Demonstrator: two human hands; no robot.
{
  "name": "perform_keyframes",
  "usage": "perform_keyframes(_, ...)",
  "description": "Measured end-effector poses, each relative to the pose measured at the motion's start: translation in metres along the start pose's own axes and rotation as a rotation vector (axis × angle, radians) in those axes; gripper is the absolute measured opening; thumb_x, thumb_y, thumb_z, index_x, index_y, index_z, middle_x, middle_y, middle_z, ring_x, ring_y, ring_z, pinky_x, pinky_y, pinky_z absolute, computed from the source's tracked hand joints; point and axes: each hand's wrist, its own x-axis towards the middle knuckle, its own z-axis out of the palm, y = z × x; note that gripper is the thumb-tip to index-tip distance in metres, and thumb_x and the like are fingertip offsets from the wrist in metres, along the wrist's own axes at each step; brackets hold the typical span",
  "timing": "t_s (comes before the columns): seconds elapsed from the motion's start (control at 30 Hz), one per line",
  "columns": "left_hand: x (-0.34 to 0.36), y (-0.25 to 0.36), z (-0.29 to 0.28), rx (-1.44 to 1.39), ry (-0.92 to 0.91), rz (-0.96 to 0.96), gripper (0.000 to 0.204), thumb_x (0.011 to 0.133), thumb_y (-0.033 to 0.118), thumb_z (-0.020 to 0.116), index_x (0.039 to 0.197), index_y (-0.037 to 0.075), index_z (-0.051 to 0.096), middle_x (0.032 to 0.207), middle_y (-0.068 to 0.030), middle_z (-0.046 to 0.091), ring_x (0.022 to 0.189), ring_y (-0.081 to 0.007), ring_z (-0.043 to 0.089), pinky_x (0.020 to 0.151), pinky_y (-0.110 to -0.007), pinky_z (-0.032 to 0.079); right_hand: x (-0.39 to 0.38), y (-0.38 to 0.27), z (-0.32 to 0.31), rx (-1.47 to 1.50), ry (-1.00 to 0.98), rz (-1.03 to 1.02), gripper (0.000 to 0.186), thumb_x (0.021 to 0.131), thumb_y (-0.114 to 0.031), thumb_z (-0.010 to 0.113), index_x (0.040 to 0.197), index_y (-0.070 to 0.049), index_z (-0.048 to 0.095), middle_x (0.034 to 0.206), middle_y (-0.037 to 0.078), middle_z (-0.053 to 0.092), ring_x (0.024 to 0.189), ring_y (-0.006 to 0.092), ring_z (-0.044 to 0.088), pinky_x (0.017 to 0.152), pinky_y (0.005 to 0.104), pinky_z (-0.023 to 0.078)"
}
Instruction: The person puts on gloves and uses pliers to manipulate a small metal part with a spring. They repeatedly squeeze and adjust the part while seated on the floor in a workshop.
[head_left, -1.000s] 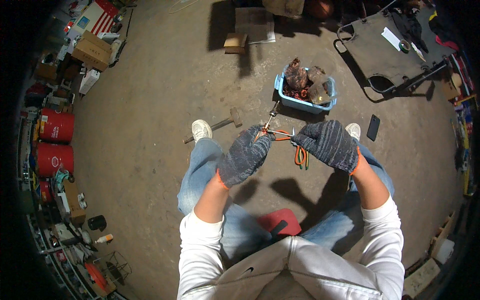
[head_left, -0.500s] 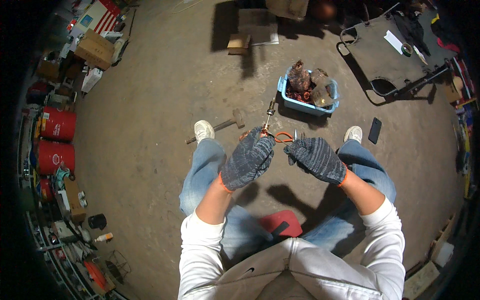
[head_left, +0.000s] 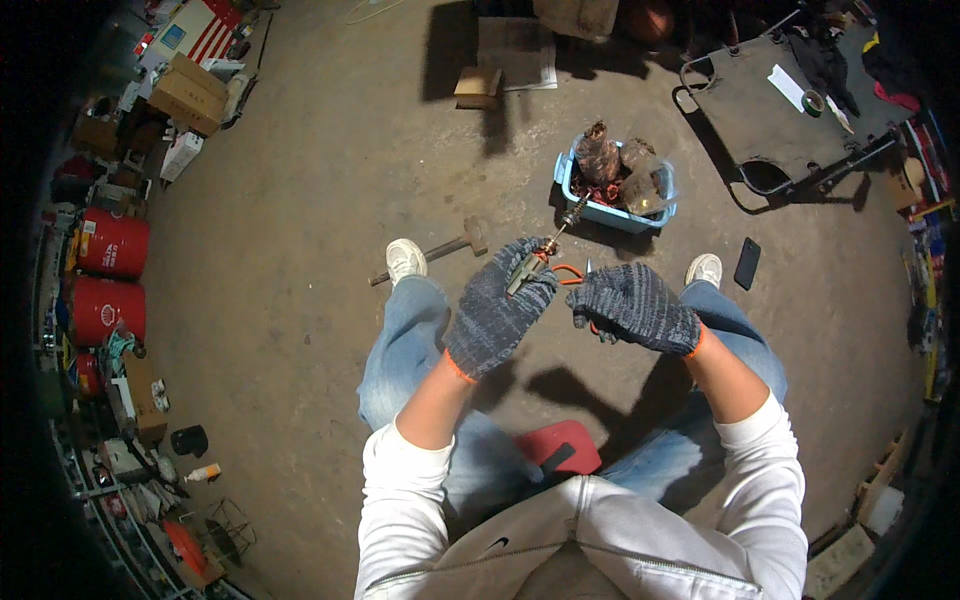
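Observation:
My left hand [head_left: 500, 305], in a grey knit glove with an orange cuff, is closed around a small metal part with a thin shaft [head_left: 570, 220]. Its flat grey-green body [head_left: 525, 272] lies against the fingers, and reddish copper colour shows at the base of the shaft. The shaft points up and right, toward a blue tub [head_left: 622, 217]. Close by on the right, my gloved right hand [head_left: 637, 308] is closed on an orange-handled tool [head_left: 570, 275]. The glove hides most of it, so its exact kind is unclear. The hands are slightly apart.
The tub holds copper-coloured scrap and bagged pieces. A hammer [head_left: 440, 255] lies beside my left shoe, a black phone [head_left: 747, 263] beyond the right one. A folding cot [head_left: 780, 110] stands far right. Red drums [head_left: 108, 312] and boxes line the left. Something red [head_left: 565, 447] sits between my legs.
The metal part has turned in my left hand: its flat body now shows and the shaft leans further right. My right hand has shifted slightly lower, still holding the orange-handled tool.

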Motion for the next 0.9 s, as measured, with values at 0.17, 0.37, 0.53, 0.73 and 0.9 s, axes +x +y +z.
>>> perform_keyframes(0.17,0.001,0.005,-0.003,-0.083,0.083,-0.004,0.034,0.08,0.006,0.062,0.113,0.001,0.055,0.098,-0.0096,0.063,0.088,-0.0113,0.058,0.079,-0.027,0.047,0.004,-0.006,-0.009,0.252,0.066,0.182,0.021,0.079,-0.013,0.054,0.098,-0.008,0.058,0.07,0.007,0.056,0.057,0.0194,0.057,0.053,0.0336,0.045)
perform_keyframes(0.37,0.003,0.003,-0.005,-0.08,0.082,-0.059,0.03,0.083,0.008,0.059,0.112,0.001,0.056,0.098,-0.0104,0.063,0.088,-0.0135,0.058,0.08,-0.028,0.046,0.0,-0.011,-0.014,0.075,0.096,0.096,0.02,0.082,-0.008,0.05,0.101,-0.009,0.055,0.071,0.006,0.055,0.053,0.0159,0.056,0.052,0.0313,0.045)
perform_keyframes(0.53,0.003,0.001,-0.005,0.017,0.088,0.065,0.028,0.085,0.01,0.057,0.11,0.001,0.056,0.097,-0.0114,0.062,0.089,-0.0157,0.058,0.081,-0.029,0.045,-0.001,-0.014,-0.015,0.155,0.081,0.2,0.021,0.082,-0.009,0.051,0.103,-0.009,0.054,0.073,0.006,0.057,0.054,0.0156,0.057,0.052,0.0307,0.045)
perform_keyframes(0.73,0.001,-0.006,0.0,-0.266,0.139,-0.08,0.027,0.085,0.01,0.057,0.11,0.0,0.056,0.098,-0.0129,0.062,0.09,-0.0181,0.059,0.081,-0.029,0.045,-0.001,-0.006,-0.014,0.088,0.061,0.172,0.024,0.081,-0.009,0.053,0.105,-0.007,0.052,0.078,0.006,0.06,0.056,0.0167,0.058,0.056,0.0317,0.047)
perform_keyframes(0.9,0.005,-0.012,-0.005,0.28,0.127,0.311,0.027,0.085,0.011,0.058,0.11,0.0,0.057,0.099,-0.0136,0.062,0.091,-0.0201,0.059,0.082,-0.03,0.045,-0.003,0.001,-0.012,-0.056,0.124,-0.066,0.028,0.078,-0.007,0.053,0.106,-0.007,0.052,0.081,0.006,0.061,0.064,0.0205,0.059,0.061,0.0343,0.048)
